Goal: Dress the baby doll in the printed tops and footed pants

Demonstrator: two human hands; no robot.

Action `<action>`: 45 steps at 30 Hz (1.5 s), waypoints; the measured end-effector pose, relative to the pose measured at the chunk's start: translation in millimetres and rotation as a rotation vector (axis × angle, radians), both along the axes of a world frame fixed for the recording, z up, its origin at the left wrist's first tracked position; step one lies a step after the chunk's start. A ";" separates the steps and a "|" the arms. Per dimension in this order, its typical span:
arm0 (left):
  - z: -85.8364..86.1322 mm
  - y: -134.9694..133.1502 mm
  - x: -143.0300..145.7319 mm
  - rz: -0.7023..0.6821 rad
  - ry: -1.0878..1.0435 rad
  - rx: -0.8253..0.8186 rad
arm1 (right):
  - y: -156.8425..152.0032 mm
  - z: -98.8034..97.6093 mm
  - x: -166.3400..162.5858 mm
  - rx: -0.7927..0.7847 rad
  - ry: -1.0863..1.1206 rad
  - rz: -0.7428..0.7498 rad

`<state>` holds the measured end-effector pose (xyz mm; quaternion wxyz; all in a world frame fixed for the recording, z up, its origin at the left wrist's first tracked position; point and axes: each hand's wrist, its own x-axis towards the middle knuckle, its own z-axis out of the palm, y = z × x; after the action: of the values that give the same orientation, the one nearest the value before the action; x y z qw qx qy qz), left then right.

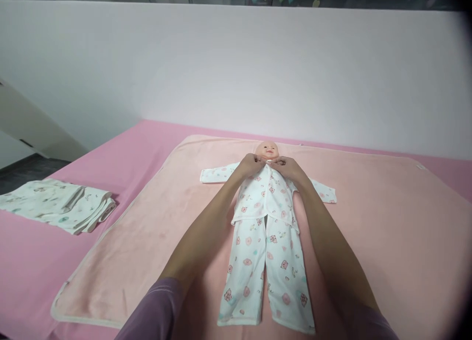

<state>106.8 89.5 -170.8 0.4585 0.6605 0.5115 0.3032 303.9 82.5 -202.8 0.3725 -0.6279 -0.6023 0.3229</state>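
A baby doll (268, 149) lies face up, its head toward the far edge. It wears a white printed shirt (260, 197) with the sleeves spread out and matching trousers (250, 266) laid straight toward me. My left hand (251, 165) is closed at the left side of the shirt's neckline, just below the doll's chin. Opposite it, my right hand (288, 168) pinches the right side of the neckline. The two hands sit close together with a small gap between them. The fingertips partly hide the collar edge.
Under the doll is a pale pink blanket (147, 251) on a brighter pink sheet (125, 148). A folded white printed cloth (55, 202) lies at the left. Behind the far edge stands a white wall (276, 74).
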 end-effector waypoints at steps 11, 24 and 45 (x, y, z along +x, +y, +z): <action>-3.4 5.1 3.6 -0.067 -0.023 -0.045 | -3.6 2.5 3.9 -0.026 0.165 -0.018; -2.4 -14.7 14.1 0.069 0.048 0.210 | -45.4 36.4 -29.0 0.152 -0.309 -0.091; -23.9 -119.4 -111.1 0.249 0.404 0.345 | -181.3 11.6 64.1 0.202 -0.541 -0.218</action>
<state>-4.3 -29.9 -194.7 0.1873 0.7078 0.6105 0.3020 368.0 -98.8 -191.2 0.2916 -0.7119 -0.6376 0.0407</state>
